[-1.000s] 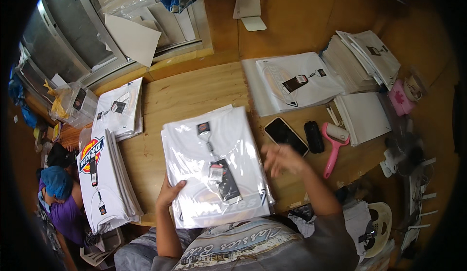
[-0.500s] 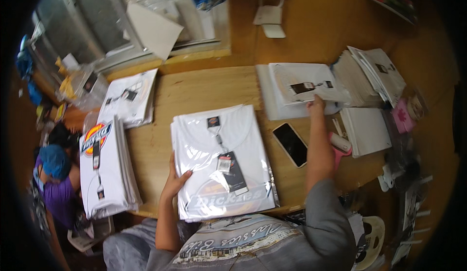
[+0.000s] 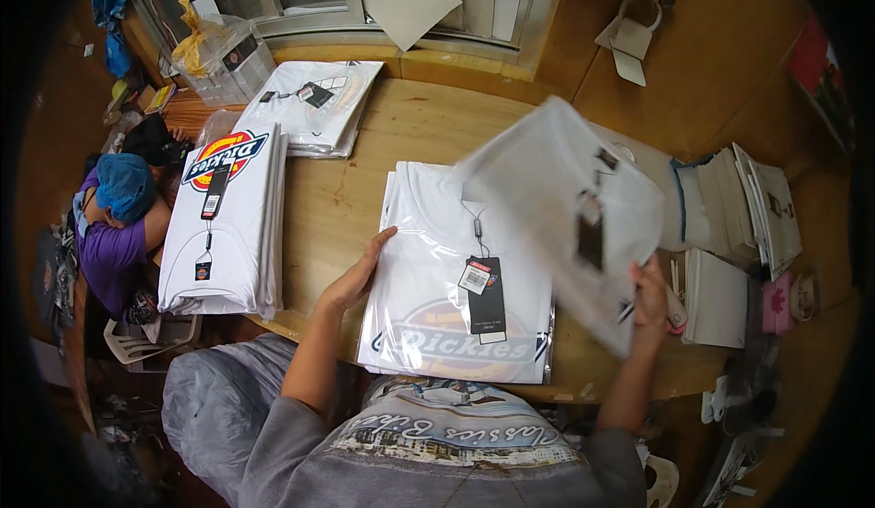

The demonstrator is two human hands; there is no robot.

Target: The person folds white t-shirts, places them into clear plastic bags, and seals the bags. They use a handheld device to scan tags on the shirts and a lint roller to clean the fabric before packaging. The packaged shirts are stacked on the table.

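A pile of folded white T-shirts in clear plastic bags (image 3: 424, 298) lies before me, a black hang tag on its top shirt. My left hand (image 3: 358, 273) rests against the pile's left edge, fingers stretched out. In my right hand (image 3: 650, 291) is another bagged white T-shirt (image 3: 547, 175), gripped by its right edge. It is tilted and blurred by motion, and overlaps the right side of the pile from above. To the left stands a stack of folded white T-shirts (image 3: 223, 225) with a colourful print. Behind it lie more bagged white shirts (image 3: 333, 116).
Stacked cardboard sheets (image 3: 725, 203) and a white stack (image 3: 715, 298) occupy the table's right end, beside a pink box (image 3: 777, 303). Left of the table, a person in purple with a blue cap (image 3: 126, 187) leans over. A grey plastic bag (image 3: 219, 399) bulges below the near edge.
My right hand has lifted the bagged T-shirt from the far right and brought it left, toward the middle pile. The phone is now out of sight. The view has shifted.
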